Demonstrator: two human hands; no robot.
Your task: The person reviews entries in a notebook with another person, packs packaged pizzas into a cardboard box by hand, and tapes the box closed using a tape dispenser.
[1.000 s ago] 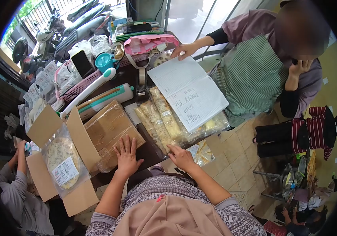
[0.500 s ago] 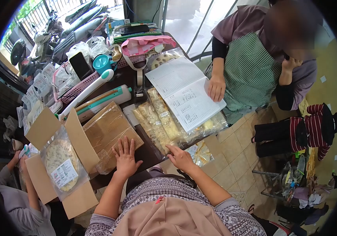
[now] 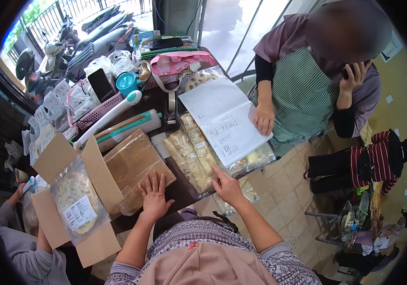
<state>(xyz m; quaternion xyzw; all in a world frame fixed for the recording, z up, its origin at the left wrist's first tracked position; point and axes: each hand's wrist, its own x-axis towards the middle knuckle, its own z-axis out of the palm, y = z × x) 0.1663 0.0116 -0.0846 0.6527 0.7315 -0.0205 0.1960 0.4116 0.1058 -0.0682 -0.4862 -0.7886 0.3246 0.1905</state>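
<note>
My left hand [image 3: 155,197] lies flat with spread fingers on the near edge of a closed, tape-wrapped cardboard box [image 3: 134,156]. At the table's front edge, my right hand [image 3: 228,187] has its index finger stretched out onto clear-bagged, bread-like food [image 3: 184,159] with small labels. It grips nothing that I can see. Partly covering these bags is an open notebook [image 3: 217,111] with handwritten pages. To the left, an open cardboard box [image 3: 101,175] has a round, flat, pizza-like food [image 3: 77,204] in a labelled clear bag at its opening.
Across the table, a person in a striped apron [image 3: 298,95] rests one hand on the notebook and holds a phone. A sealer-like device [image 3: 127,128], a pink basket [image 3: 99,111], a blue cup [image 3: 126,83] and a pink bag [image 3: 179,61] crowd the back. Another person's sleeve [image 3: 28,237] is at left.
My right hand has moved slightly up and right along the bagged food. The apron wearer's phone hand has shifted, and the whole view has tilted a little.
</note>
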